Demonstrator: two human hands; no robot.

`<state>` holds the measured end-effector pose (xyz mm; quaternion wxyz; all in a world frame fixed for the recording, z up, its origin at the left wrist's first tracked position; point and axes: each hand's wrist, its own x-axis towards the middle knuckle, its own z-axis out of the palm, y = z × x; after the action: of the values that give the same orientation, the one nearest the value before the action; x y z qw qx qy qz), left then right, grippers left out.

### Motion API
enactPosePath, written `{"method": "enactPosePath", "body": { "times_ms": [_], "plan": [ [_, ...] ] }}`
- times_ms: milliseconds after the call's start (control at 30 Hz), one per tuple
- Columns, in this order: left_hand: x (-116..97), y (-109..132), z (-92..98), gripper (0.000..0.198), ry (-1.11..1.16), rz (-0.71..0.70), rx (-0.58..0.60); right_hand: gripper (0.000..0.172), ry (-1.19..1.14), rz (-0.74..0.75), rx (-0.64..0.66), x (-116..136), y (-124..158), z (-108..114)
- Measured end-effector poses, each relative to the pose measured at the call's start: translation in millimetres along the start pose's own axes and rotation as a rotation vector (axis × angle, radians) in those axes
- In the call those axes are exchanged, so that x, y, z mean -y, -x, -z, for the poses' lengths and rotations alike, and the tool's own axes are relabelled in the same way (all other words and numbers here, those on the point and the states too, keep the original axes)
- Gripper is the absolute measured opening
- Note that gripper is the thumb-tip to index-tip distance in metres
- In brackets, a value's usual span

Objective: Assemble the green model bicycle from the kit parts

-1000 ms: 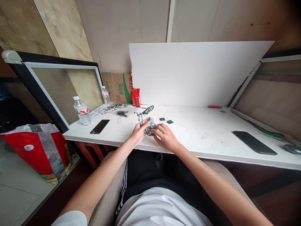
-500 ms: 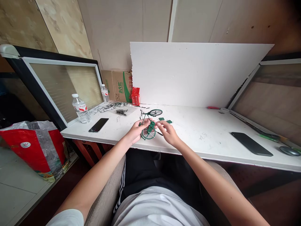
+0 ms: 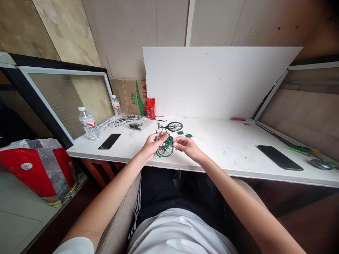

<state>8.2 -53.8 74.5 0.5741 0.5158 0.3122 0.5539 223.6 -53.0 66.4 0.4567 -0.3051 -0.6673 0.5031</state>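
Note:
A small green model bicycle (image 3: 167, 138) is held just above the near edge of the white table (image 3: 217, 144), one wheel near my fingers and the other pointing away. My left hand (image 3: 151, 145) grips its frame from the left, fingers closed. My right hand (image 3: 186, 146) pinches the frame from the right beside the near wheel. Two small green parts (image 3: 184, 134) lie on the table just behind the bicycle.
A black phone (image 3: 109, 141) and two water bottles (image 3: 89, 123) stand at the left, with black part sprues (image 3: 122, 120) and a red box (image 3: 151, 108) behind. Another black phone (image 3: 280, 157) and tools lie right. A white board leans against the wall. A red bag (image 3: 34, 165) sits on the floor.
Both hands lifted the bicycle slightly and turned it, so the near wheel shows below my fingers and the far wheel swung right. The view shifted a little.

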Motion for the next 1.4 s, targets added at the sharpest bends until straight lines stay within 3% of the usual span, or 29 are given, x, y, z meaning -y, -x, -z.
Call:
{"method": "enactPosePath", "body": {
  "times_ms": [400, 667, 1067, 1167, 1400],
  "plan": [
    [-1.7, 1.0, 0.2, 0.055, 0.004, -0.011, 0.069, 0.04, -0.036, 0.004, -0.008, -2.4, 0.5, 0.5],
    [-7.5, 4.5, -7.9, 0.048, 0.017, 0.04, -0.057, 0.041, 0.014, 0.034, 0.023, -8.1, -2.3, 0.8],
    [-11.1, 7.8, -12.6, 0.042, 0.092, 0.101, -0.024, 0.044, 0.063, 0.022, 0.024, -19.1, -4.8, 6.6],
    [-9.6, 6.0, -10.9, 0.042, 0.085, 0.086, -0.041, 0.041, 0.191, 0.027, -0.023, -26.5, -6.1, 14.1],
    [-4.5, 4.2, -10.0, 0.043, 0.082, 0.067, -0.055, 0.031, 0.881, 0.029, -0.134, -56.0, -3.7, 32.6]
  ]
}}
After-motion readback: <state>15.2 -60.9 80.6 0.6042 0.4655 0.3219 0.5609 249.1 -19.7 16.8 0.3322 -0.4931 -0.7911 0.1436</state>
